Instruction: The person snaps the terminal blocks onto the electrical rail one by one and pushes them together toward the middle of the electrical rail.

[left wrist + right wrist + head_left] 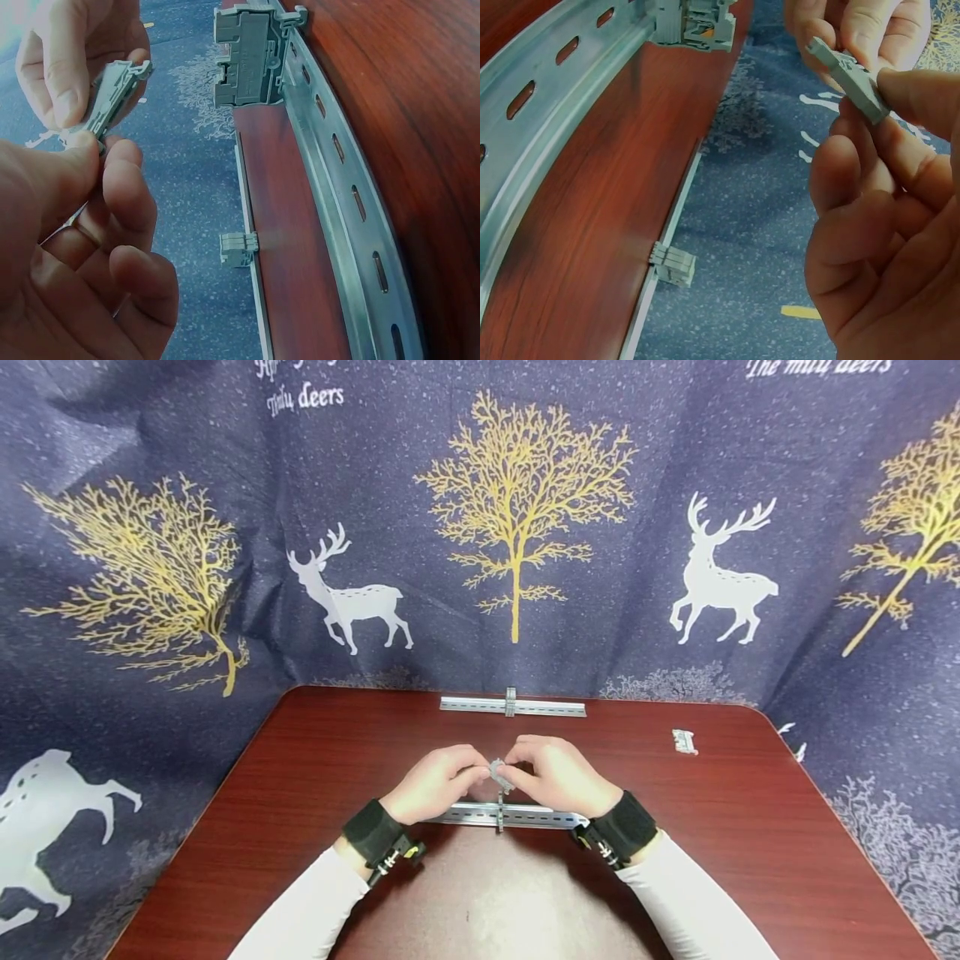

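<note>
Both hands meet over the middle of the table around a small grey terminal block. My left hand pinches one end of the terminal block between thumb and fingers, and my right hand pinches the other end. In the left wrist view the block is tilted, its thin moulded side showing. Just below the hands lies the near slotted metal DIN rail. Clipped upright on that rail is a grey terminal block unit. Parts of the held block are hidden by fingertips.
A second DIN rail runs along the far table edge, carrying a cluster of grey terminal blocks. One loose grey piece lies at the far right of the red-brown table. Behind hangs a dark blue printed curtain.
</note>
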A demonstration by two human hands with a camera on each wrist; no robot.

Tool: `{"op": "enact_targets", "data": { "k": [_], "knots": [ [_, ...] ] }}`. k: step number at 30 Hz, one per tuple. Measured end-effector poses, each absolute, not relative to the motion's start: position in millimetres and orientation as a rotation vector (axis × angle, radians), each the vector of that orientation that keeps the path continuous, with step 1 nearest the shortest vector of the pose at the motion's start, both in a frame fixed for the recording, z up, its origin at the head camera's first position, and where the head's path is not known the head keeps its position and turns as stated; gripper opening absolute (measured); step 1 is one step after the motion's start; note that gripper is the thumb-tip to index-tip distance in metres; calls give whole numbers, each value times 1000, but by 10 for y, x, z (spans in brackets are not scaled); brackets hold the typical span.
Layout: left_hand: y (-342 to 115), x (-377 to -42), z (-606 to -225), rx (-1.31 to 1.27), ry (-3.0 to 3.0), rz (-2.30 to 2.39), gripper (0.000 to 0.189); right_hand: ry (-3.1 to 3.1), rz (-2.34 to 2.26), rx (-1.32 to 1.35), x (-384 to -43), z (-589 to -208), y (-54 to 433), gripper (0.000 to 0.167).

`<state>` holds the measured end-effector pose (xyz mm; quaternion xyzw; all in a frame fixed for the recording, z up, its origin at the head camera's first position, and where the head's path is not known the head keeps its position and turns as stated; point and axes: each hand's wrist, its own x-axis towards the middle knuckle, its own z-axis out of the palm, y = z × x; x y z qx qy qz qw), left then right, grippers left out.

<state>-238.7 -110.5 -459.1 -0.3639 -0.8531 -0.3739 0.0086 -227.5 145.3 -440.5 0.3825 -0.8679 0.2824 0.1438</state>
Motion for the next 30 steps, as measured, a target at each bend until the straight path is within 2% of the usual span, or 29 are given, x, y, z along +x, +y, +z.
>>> {"op": "enact_targets", "data": {
  "k": [14,21,30],
  "knots": [
    [-1092,-2378,-4622,-1198,-2635,-1227,16,-2578,802,1189,-2279,-4404,1487,32],
    [-1072,-2371,-4632,-1202,-2661,-1194,17,-2576,762,1215,-2271,-4415,1486,33],
    [-1075,-2395,-4637,-1030,-2709,-1087,21,-2613,832,1060,-2310,-4387,1529,40]
  ]
}}
